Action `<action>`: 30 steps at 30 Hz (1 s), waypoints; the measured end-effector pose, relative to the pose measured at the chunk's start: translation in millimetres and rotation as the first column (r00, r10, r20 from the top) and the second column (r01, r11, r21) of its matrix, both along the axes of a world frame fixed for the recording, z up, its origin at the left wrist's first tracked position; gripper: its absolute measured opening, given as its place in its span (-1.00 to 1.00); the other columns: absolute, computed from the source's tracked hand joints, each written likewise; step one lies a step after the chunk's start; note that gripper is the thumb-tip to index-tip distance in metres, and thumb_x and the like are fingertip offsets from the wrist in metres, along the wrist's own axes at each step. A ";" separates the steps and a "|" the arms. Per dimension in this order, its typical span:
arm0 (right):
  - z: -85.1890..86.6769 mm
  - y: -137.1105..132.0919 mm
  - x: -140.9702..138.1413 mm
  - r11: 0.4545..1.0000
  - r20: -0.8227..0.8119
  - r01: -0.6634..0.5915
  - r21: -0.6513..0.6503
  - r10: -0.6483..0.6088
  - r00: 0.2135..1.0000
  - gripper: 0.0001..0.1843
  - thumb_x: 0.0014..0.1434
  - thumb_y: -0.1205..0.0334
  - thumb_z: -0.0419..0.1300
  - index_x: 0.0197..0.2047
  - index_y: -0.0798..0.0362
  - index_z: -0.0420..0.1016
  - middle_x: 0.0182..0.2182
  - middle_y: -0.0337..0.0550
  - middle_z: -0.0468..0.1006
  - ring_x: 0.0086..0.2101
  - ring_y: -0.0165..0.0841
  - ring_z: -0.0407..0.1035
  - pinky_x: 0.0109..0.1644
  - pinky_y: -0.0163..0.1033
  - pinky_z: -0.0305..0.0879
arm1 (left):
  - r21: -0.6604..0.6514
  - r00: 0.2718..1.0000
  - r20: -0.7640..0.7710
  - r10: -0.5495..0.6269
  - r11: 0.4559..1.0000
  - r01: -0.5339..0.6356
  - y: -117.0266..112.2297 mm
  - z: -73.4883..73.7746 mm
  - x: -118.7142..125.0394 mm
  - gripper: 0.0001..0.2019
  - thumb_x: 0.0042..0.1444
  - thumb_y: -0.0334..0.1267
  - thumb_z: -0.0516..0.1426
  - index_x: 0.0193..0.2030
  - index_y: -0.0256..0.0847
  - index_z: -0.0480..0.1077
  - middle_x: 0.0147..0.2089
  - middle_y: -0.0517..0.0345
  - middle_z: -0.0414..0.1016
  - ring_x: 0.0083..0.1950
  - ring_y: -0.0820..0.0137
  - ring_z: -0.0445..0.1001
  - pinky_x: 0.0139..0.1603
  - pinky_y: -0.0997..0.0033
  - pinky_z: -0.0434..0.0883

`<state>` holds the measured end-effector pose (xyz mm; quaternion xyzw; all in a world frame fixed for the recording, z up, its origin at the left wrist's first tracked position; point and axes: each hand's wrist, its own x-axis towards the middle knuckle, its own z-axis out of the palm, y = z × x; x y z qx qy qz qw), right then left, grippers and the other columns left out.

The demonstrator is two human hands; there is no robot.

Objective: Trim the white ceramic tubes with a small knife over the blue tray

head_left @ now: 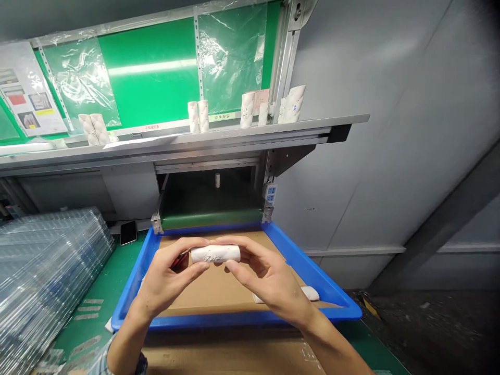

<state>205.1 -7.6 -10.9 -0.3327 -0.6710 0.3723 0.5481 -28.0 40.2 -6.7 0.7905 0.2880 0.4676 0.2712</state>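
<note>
A white cylinder with dark script lettering lies sideways between my two hands, above the blue tray. My left hand pinches its left end between thumb and fingers. Something small, red and black shows inside the curl of that hand; its kind is unclear. At the cylinder's other end, the thumb and fingers of my right hand grip it. Another white cylinder rests in the tray's right corner, partly hidden by my right wrist. Brown cardboard lines the tray.
Behind the tray is a green conveyor belt with one small white cylinder upright on it. Several white cylinders stand on the metal shelf. Stacked clear plastic trays and a phone are at left.
</note>
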 end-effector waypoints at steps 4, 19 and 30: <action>1.2 -1.7 -0.1 0.999 0.008 0.003 0.038 -0.003 1.000 -0.68 0.45 0.13 0.26 0.22 -0.09 0.61 0.09 -0.07 0.68 0.03 -0.20 0.61 0.24 -0.09 0.53 | -0.001 1.000 0.006 -0.004 1.000 0.004 0.1 -0.7 -0.6 -0.67 0.33 -0.06 0.35 0.14 -0.14 0.62 0.09 -0.03 0.71 -0.06 0.25 0.64 -0.31 0.50 0.45; 3.2 -3.5 -1.5 0.999 0.005 0.011 0.042 -0.011 1.000 -0.63 0.47 0.06 0.23 0.26 -0.08 0.60 0.13 -0.03 0.67 0.09 -0.16 0.59 0.20 -0.08 0.57 | 0.122 1.000 -0.001 -0.016 0.992 0.016 4.0 -2.3 0.6 -0.73 0.37 -0.09 0.33 0.12 -0.10 0.63 -0.03 0.05 0.72 -0.28 0.40 0.51 -0.32 0.49 0.36; -3.1 -0.6 -1.4 0.994 0.044 0.047 0.102 -0.052 0.998 -0.67 0.50 0.09 0.19 0.24 -0.09 0.60 0.16 -0.03 0.65 0.10 -0.16 0.56 0.27 -0.04 0.52 | -0.066 1.000 0.028 -0.008 0.998 0.010 4.9 -2.1 0.2 -0.60 0.34 0.01 0.32 0.18 -0.15 0.58 -0.13 0.06 0.63 -0.36 0.41 0.39 -0.41 0.47 0.27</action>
